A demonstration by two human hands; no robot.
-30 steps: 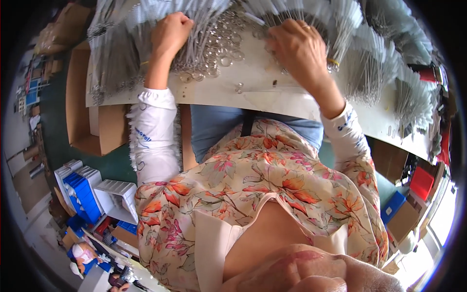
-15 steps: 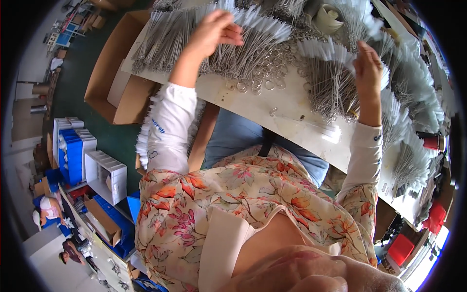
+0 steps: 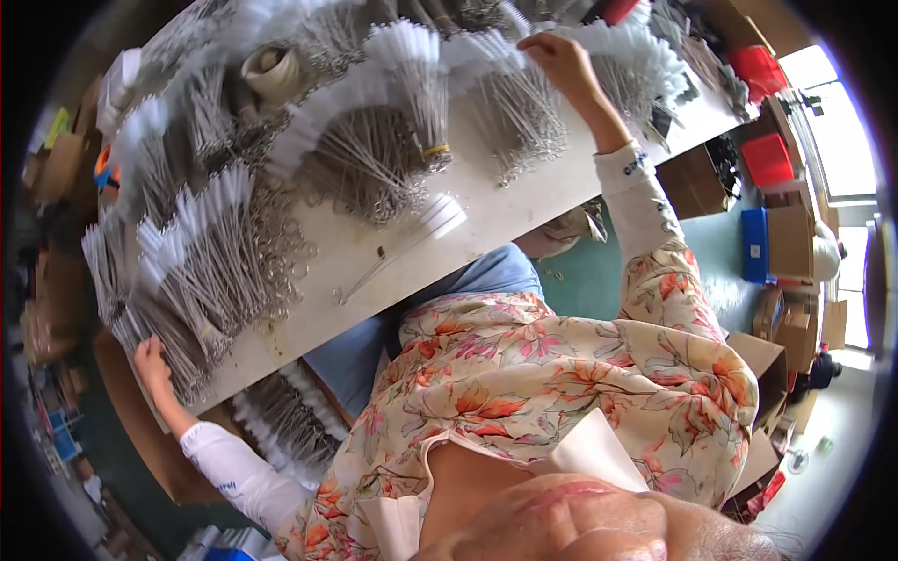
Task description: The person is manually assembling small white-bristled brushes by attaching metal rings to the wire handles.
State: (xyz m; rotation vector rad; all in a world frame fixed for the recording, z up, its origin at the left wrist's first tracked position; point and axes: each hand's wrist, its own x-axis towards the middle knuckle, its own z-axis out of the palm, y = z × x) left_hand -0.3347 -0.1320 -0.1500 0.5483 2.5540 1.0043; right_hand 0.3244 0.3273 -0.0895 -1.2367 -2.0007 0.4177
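Observation:
My left hand (image 3: 155, 368) is at the table's left edge, against a pile of thin wire-handled brushes (image 3: 187, 271) with white bristle heads and looped ends. Its fingers are bent together; what they hold, if anything, is hidden. Stretched far to the right, my right hand (image 3: 567, 67) has its fingertips pinched at the bristle ends of another brush pile (image 3: 519, 107). Whether a brush is between them I cannot make out. Between my hands stands a brush bundle (image 3: 426, 93) with a yellow band near its loops. A few loose brushes (image 3: 393, 251) lie near the front edge.
The white table (image 3: 309, 341) carries several more brush heaps and loose metal rings (image 3: 285, 248). A cream roll (image 3: 271, 73) stands at the back. Beneath the table is a box of brushes (image 3: 290, 416). Cartons and red bins (image 3: 767, 159) stand at right.
My body and view have turned to the right. My left hand has come down to the brushes at the table's left end; my right hand has reached to a brush pile farther right.

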